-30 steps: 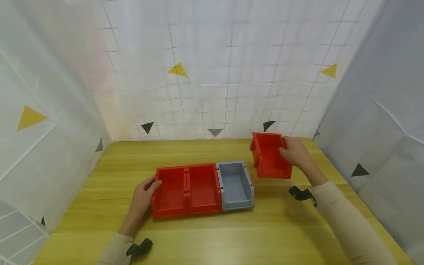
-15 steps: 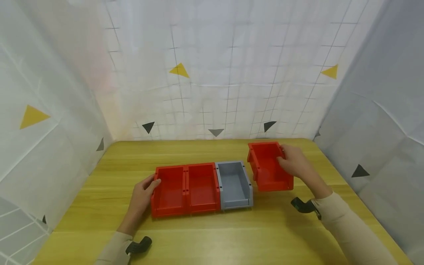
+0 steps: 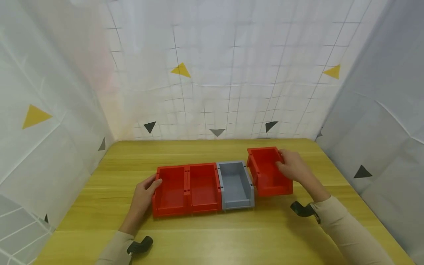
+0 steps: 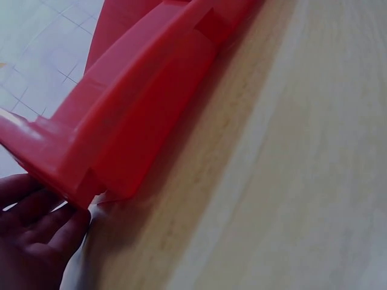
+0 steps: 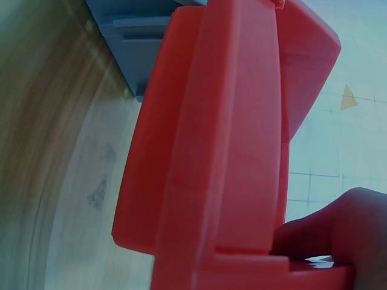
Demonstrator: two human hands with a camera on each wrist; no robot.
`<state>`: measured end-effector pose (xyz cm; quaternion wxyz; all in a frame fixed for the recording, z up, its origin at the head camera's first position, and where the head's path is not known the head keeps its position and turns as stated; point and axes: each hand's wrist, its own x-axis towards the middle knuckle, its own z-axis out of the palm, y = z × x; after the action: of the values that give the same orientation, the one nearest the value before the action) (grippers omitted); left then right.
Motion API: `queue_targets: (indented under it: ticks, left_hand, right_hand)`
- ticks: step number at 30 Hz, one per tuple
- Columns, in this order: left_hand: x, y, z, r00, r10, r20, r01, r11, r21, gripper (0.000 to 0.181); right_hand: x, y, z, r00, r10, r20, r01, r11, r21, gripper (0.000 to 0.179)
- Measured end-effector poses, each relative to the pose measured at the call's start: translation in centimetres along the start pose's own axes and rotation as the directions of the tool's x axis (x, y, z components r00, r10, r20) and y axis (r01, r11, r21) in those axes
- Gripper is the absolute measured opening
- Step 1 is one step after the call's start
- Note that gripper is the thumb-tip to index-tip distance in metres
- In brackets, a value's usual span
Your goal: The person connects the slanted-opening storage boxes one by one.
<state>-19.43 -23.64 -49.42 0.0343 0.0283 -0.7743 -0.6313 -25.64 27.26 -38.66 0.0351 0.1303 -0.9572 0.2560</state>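
Three open-front storage bins stand in a row on the wooden table: a left red bin (image 3: 171,187), a middle red bin (image 3: 202,186) and a grey bin (image 3: 235,186). My left hand (image 3: 144,193) holds the left red bin by its outer side wall, thumb over the rim. In the left wrist view, fingers (image 4: 72,232) lie against that bin's corner. My right hand (image 3: 293,166) grips the right side wall of another red bin (image 3: 266,171), thumb inside. This bin is raised and tilted just right of the grey bin, overlapping its edge in the right wrist view.
The wooden table (image 3: 212,239) reaches back to a white sheet wall (image 3: 212,92) marked with grid lines and triangles. More white sheeting (image 3: 381,110) closes off both sides. A black wrist mount (image 3: 303,209) sticks out from each sleeve.
My right hand has lowered its red bin toward the table and nearer to me, close beside the grey bin. The left hand and the row of bins have stayed in place.
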Motion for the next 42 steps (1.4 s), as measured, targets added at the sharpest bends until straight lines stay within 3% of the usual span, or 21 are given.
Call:
queue_targets:
  ticks: [42]
  left_hand:
    - [-0.2,0.1,0.1,1.000,-0.021,0.012,0.021,1.000,-0.023,0.062]
  right_hand:
    - [-0.3,-0.1,2.3,1.000,0.010,-0.023,-0.012,0.994,-0.105,0.019]
